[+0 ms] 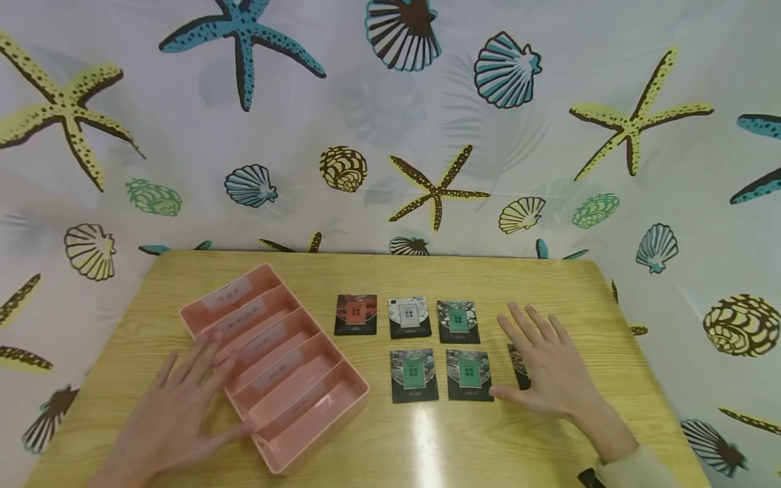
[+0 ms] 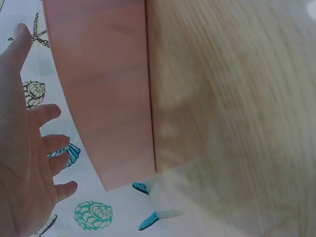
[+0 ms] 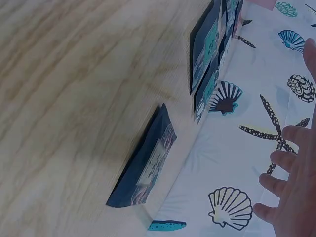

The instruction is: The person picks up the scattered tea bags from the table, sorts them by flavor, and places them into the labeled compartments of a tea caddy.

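Observation:
My left hand (image 1: 177, 403), fingers spread, hovers over the left side of a pink divided box (image 1: 360, 400) with labelled compartments. In the left wrist view the box's outer wall (image 2: 103, 94) stands beside that hand. My right hand (image 1: 549, 369) is spread above a dark sachet (image 1: 519, 366), which it partly covers in the head view; the right wrist view shows this sachet (image 3: 145, 165) lying on the table. Left of it lie two green-labelled sachets (image 1: 414, 376) (image 1: 469, 376). Behind them are a red sachet (image 1: 356, 314), a white sachet (image 1: 409, 317) and another green-labelled sachet (image 1: 458, 322).
The wooden table (image 1: 488, 451) has rounded far corners. A white cloth (image 1: 342, 88) printed with starfish and shells hangs behind it and at both sides. The box stands at an angle on the table's left half, the sachets in two rows right of it.

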Motion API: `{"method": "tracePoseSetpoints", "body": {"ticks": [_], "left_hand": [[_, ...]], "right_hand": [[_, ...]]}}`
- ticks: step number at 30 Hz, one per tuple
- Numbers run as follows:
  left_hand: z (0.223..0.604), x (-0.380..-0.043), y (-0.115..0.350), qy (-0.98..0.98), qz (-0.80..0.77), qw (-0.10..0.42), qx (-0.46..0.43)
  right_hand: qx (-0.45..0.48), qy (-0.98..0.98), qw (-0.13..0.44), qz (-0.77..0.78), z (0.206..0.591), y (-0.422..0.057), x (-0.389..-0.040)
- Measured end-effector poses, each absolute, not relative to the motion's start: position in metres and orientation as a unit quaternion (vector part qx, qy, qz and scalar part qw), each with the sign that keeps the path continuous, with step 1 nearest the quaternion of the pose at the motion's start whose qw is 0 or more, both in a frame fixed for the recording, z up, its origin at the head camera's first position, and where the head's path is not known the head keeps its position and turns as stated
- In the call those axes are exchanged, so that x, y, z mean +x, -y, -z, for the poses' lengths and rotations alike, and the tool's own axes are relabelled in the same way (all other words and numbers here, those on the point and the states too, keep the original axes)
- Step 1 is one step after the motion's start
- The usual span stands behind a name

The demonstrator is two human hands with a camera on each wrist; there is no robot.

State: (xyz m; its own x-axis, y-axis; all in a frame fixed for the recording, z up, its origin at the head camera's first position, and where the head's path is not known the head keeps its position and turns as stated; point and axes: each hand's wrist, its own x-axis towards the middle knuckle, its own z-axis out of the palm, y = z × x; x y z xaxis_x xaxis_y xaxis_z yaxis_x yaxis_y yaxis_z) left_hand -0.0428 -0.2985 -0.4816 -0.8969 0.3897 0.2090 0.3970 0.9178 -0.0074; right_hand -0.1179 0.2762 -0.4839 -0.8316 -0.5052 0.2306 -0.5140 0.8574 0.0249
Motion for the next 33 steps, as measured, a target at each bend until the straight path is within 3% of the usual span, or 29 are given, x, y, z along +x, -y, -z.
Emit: {"method": "tracePoseSetpoints", "body": {"ticks": [15,33], "left_hand": [[0.497,-0.045,0.310,0.983,0.032,0.077,-0.162],[0.501,-0.045,0.312,0.984,0.040,0.082,-0.155]], "right_hand": [[0.339,0.938,0.061,-0.036,0.491,-0.227,-0.138],[0.406,0.914,0.020,0.005,0.512,-0.182,-0.157]]}}
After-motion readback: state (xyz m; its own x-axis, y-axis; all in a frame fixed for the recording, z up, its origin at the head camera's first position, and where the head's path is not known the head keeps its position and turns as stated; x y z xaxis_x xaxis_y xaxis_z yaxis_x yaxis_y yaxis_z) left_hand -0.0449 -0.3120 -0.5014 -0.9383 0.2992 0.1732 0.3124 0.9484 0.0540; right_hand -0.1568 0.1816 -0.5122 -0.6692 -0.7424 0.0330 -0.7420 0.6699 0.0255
